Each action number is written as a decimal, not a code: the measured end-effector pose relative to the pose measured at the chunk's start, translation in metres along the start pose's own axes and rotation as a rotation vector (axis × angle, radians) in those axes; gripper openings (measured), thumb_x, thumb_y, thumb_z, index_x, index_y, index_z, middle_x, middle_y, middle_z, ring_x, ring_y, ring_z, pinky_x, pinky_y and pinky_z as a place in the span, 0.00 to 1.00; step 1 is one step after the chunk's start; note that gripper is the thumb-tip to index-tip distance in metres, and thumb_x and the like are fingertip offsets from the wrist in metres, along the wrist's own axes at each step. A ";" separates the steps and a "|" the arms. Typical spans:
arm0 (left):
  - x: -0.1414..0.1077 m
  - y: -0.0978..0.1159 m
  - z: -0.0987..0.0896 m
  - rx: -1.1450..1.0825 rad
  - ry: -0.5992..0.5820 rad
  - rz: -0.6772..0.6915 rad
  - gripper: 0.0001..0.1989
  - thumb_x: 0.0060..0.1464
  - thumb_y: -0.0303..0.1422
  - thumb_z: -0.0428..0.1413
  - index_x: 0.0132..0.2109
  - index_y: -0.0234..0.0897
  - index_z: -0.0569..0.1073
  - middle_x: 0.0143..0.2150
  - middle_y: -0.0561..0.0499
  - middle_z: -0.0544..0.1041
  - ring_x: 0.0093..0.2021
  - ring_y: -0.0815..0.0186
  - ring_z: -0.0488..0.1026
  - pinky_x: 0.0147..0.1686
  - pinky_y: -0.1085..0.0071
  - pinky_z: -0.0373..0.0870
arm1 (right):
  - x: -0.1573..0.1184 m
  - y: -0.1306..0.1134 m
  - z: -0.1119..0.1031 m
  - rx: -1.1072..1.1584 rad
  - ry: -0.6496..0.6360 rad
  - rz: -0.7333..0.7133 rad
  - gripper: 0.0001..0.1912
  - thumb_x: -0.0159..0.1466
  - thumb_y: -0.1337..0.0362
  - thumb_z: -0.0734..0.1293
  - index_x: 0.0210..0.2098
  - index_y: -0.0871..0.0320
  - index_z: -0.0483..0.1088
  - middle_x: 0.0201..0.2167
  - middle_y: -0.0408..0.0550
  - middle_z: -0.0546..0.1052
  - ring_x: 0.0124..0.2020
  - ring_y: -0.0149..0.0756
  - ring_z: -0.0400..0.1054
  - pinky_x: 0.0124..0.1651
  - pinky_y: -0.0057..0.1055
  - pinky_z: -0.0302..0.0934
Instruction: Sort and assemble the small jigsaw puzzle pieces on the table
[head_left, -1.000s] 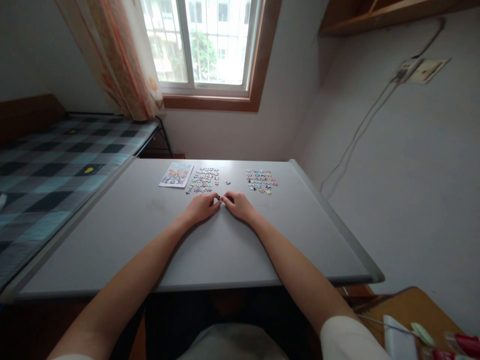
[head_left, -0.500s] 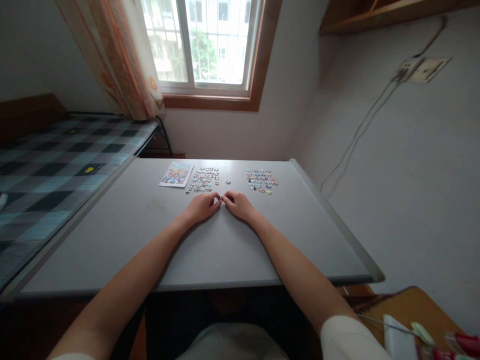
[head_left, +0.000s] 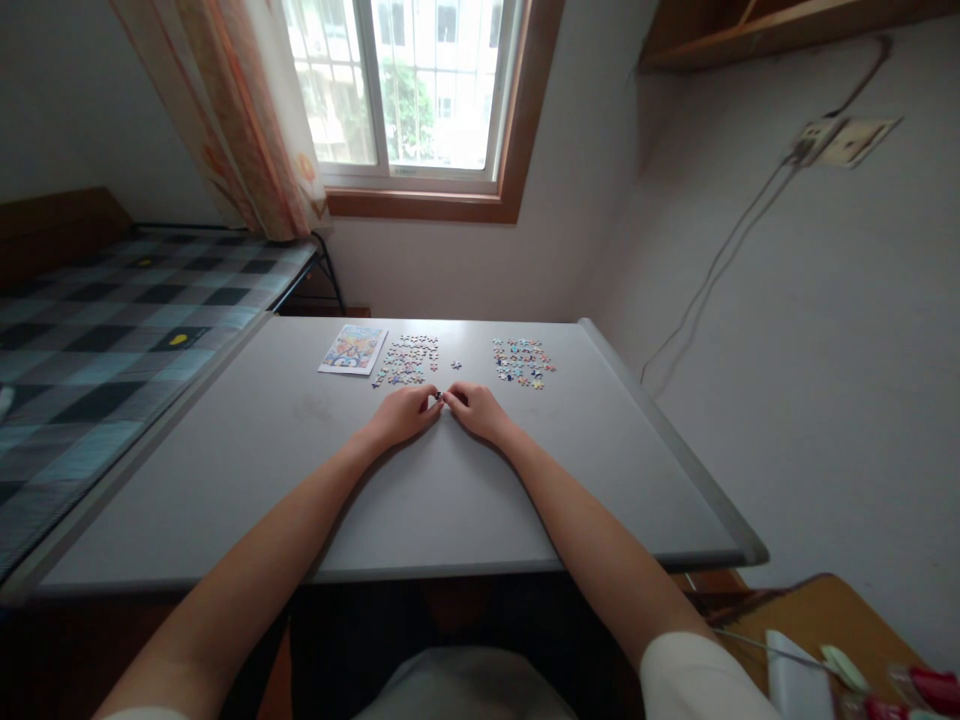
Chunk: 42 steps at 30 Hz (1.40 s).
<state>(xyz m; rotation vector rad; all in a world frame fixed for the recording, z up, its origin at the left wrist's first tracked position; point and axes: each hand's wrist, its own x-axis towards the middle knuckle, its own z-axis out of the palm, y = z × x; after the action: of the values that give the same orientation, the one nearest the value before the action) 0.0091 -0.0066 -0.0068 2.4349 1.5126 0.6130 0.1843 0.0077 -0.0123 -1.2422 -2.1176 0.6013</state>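
Both hands meet over the middle of the white table (head_left: 442,500). My left hand (head_left: 406,413) is closed, its fingertips pinching a small dark puzzle piece (head_left: 439,397). From the right, my right hand (head_left: 477,408) is closed too, its fingertips at the same piece. Just beyond the hands lies one loose piece (head_left: 456,365). A group of puzzle pieces (head_left: 409,360) is spread beyond my left hand, and another group (head_left: 523,362) lies further right. Left of them is a printed picture sheet (head_left: 353,350).
A bed with a checked cover (head_left: 150,320) stands along the left. At the lower right is a wooden stool (head_left: 847,620) with a white object and red-topped items. A cable (head_left: 697,295) hangs down the right wall. Behind the table is a window.
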 end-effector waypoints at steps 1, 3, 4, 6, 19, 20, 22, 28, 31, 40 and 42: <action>0.000 0.000 0.000 0.002 -0.001 -0.003 0.14 0.57 0.41 0.47 0.32 0.38 0.70 0.23 0.53 0.70 0.22 0.70 0.63 0.24 0.74 0.51 | 0.000 0.000 0.000 0.000 0.001 -0.002 0.11 0.63 0.62 0.61 0.29 0.59 0.71 0.24 0.44 0.73 0.26 0.29 0.61 0.31 0.25 0.50; 0.000 0.001 0.000 0.003 -0.006 -0.005 0.14 0.57 0.41 0.47 0.33 0.38 0.70 0.23 0.53 0.71 0.23 0.69 0.63 0.24 0.74 0.51 | 0.000 0.000 0.000 -0.004 0.001 -0.003 0.12 0.63 0.61 0.61 0.28 0.59 0.71 0.24 0.44 0.72 0.26 0.29 0.61 0.30 0.25 0.50; 0.000 0.001 -0.001 0.002 -0.009 -0.005 0.14 0.57 0.41 0.47 0.33 0.38 0.71 0.23 0.53 0.71 0.23 0.69 0.64 0.24 0.74 0.51 | 0.000 0.000 0.000 -0.007 0.001 -0.003 0.12 0.63 0.61 0.61 0.28 0.59 0.71 0.24 0.44 0.72 0.25 0.28 0.61 0.30 0.25 0.50; 0.000 0.001 -0.001 0.002 -0.015 -0.006 0.14 0.57 0.41 0.47 0.34 0.38 0.71 0.23 0.53 0.71 0.23 0.69 0.64 0.24 0.73 0.51 | 0.000 0.000 0.000 -0.009 0.000 -0.001 0.12 0.63 0.61 0.61 0.28 0.59 0.71 0.23 0.43 0.72 0.25 0.28 0.60 0.30 0.25 0.49; 0.000 0.002 -0.003 -0.002 -0.020 -0.007 0.14 0.57 0.41 0.47 0.33 0.37 0.71 0.23 0.53 0.71 0.23 0.69 0.64 0.24 0.73 0.51 | 0.000 0.001 0.000 0.005 -0.005 -0.002 0.12 0.63 0.61 0.60 0.28 0.59 0.71 0.24 0.44 0.72 0.26 0.29 0.61 0.31 0.25 0.50; 0.000 0.002 -0.003 0.000 -0.020 -0.008 0.14 0.57 0.41 0.47 0.33 0.37 0.71 0.23 0.53 0.71 0.23 0.69 0.64 0.24 0.73 0.52 | 0.000 0.000 0.000 0.004 -0.005 -0.005 0.12 0.63 0.61 0.60 0.28 0.59 0.71 0.24 0.43 0.72 0.26 0.29 0.61 0.31 0.25 0.50; 0.000 0.002 -0.002 0.005 -0.018 -0.009 0.14 0.57 0.41 0.47 0.33 0.37 0.71 0.23 0.53 0.71 0.23 0.69 0.64 0.24 0.73 0.52 | -0.001 -0.001 0.000 0.000 -0.005 -0.005 0.12 0.63 0.61 0.60 0.28 0.59 0.71 0.24 0.43 0.72 0.26 0.28 0.60 0.31 0.25 0.50; 0.000 0.002 -0.003 0.014 -0.034 -0.016 0.14 0.57 0.42 0.47 0.34 0.38 0.71 0.24 0.52 0.72 0.24 0.69 0.65 0.24 0.73 0.53 | -0.001 -0.002 -0.001 0.002 -0.012 0.001 0.12 0.63 0.61 0.61 0.28 0.59 0.71 0.24 0.43 0.72 0.26 0.28 0.61 0.31 0.25 0.51; 0.000 0.002 -0.003 0.013 -0.029 -0.010 0.14 0.57 0.42 0.47 0.35 0.38 0.72 0.24 0.52 0.73 0.24 0.68 0.66 0.25 0.73 0.53 | 0.000 -0.001 -0.001 0.000 -0.015 0.003 0.12 0.63 0.61 0.61 0.29 0.59 0.71 0.24 0.43 0.72 0.26 0.28 0.61 0.31 0.24 0.51; 0.000 0.001 -0.002 0.014 -0.023 -0.003 0.14 0.57 0.42 0.47 0.34 0.37 0.71 0.24 0.52 0.72 0.23 0.69 0.65 0.24 0.73 0.52 | 0.000 0.000 0.000 -0.006 -0.012 -0.004 0.12 0.63 0.60 0.61 0.28 0.60 0.71 0.24 0.43 0.72 0.26 0.28 0.60 0.31 0.24 0.49; 0.000 0.001 -0.002 0.014 -0.020 0.001 0.14 0.57 0.42 0.47 0.34 0.37 0.71 0.24 0.52 0.72 0.24 0.69 0.65 0.24 0.73 0.52 | 0.000 -0.001 0.000 -0.008 -0.012 -0.002 0.12 0.63 0.60 0.61 0.29 0.60 0.71 0.24 0.44 0.72 0.26 0.28 0.60 0.31 0.24 0.50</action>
<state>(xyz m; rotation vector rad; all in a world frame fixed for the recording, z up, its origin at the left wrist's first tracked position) 0.0090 -0.0068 -0.0049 2.4454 1.5131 0.5786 0.1842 0.0070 -0.0115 -1.2437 -2.1329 0.6016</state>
